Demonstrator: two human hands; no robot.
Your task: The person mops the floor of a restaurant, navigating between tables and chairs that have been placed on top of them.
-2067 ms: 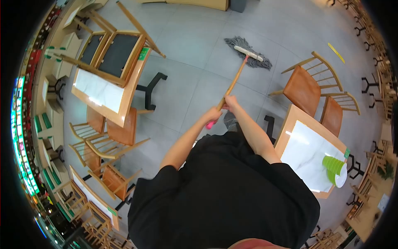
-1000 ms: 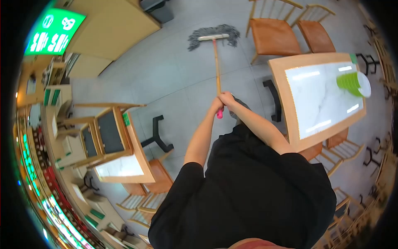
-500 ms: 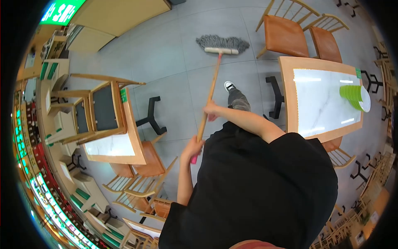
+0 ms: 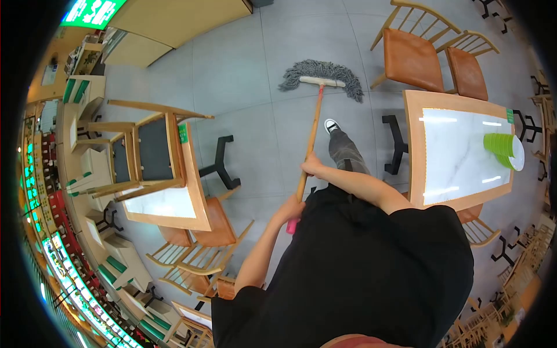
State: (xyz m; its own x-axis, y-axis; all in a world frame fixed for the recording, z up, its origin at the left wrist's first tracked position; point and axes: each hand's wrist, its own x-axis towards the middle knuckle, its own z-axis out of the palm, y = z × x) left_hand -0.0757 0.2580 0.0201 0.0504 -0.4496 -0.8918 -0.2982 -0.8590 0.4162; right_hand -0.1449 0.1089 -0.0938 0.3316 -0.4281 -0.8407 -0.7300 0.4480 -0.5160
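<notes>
A mop (image 4: 314,129) with a long wooden handle slants up the middle of the view. Its grey string head (image 4: 325,69) lies on the floor, the strands curving round both ends of a whitish crossbar. My left hand (image 4: 288,210) wraps round the handle close to its pink end grip, near my body. Farther along the pole, my right hand (image 4: 312,165) is closed on it too. One shoe (image 4: 331,126), black with a white toe, shows to the right of the handle.
To the right stands a marble-topped table (image 4: 413,151) with stacked green bowls (image 4: 499,145) and brown-seated chairs (image 4: 412,58). At left, chairs rest upside down on another table (image 4: 200,197), whose black leg (image 4: 219,165) reaches onto the grey tiles (image 4: 232,75). A beige cabinet (image 4: 180,23) stands ahead.
The mop head has come slightly nearer, and its strands have swung from spread forward to curled back at the ends. Both hands, still on the handle, appear farther right in view.
</notes>
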